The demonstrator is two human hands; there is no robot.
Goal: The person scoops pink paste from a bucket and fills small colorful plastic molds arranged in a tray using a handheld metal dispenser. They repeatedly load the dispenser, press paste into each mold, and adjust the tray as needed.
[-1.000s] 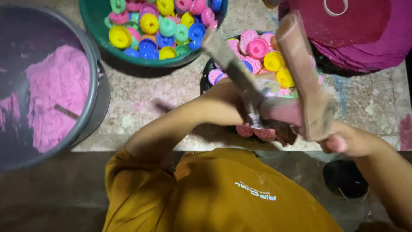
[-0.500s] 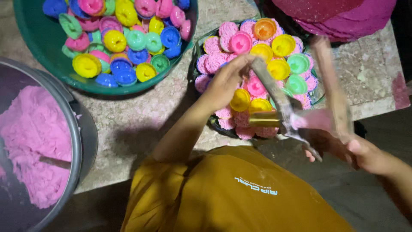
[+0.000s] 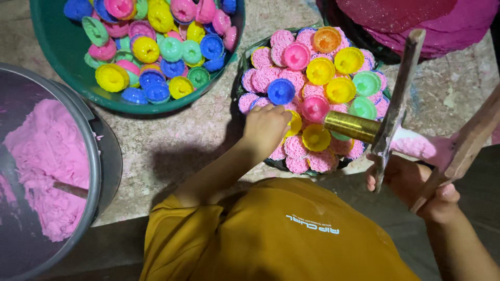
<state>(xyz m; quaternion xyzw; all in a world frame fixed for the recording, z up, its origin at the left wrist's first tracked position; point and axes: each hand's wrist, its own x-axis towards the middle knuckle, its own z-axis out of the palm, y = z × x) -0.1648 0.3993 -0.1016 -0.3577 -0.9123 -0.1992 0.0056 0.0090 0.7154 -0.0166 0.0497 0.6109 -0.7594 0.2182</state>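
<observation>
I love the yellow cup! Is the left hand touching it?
Touching. In the head view the left hand has its fingers on the yellow cup at the tray's near side.

Bare stone counter (image 3: 172, 140) is lying open between green basin (image 3: 62, 62), grey tub (image 3: 96, 171) and tray (image 3: 242, 67); wooden press (image 3: 398, 104) is blocking tray's right side.

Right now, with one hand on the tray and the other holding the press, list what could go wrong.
1. The left hand grips a yellow mould among tightly packed pink noodle nests; lifting it might tear or drag a neighbour.
2. The right hand holds the wooden press tilted over the tray's edge, its brass cylinder close above the nests; a slip could crush them.
3. Pink dough clings to the press and may drop.
</observation>
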